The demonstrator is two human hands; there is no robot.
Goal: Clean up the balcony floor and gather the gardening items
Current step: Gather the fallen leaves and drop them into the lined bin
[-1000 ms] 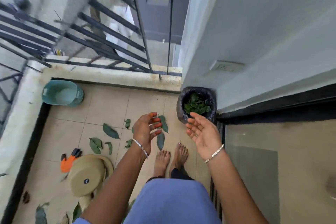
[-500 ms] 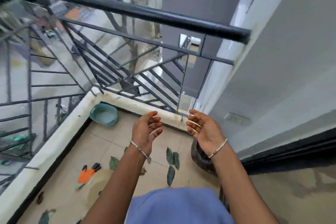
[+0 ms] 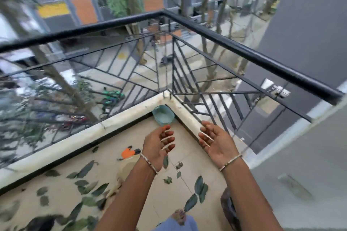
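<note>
Both hands are raised in front of me, palms facing each other, holding nothing. My left hand (image 3: 157,143) has loosely bent fingers; my right hand (image 3: 216,141) has its fingers relaxed and spread. Green leaves (image 3: 199,186) lie scattered over the beige tiled balcony floor (image 3: 62,199). Orange and black gardening gloves (image 3: 129,152) lie on the floor left of my left wrist. A tan hat (image 3: 125,169) lies partly hidden behind my left forearm. A teal tub (image 3: 163,114) sits in the far corner. A black bin (image 3: 228,210) shows beside my right forearm.
A black metal railing (image 3: 221,39) on a white kerb (image 3: 75,139) bounds the balcony on two sides. A grey wall (image 3: 309,165) stands on the right. Beyond the railing are trees and a street far below.
The view has swung up and to the left, from the floor and bin toward the railing corner. Both hands stay raised and hold nothing, drifting slightly apart.
</note>
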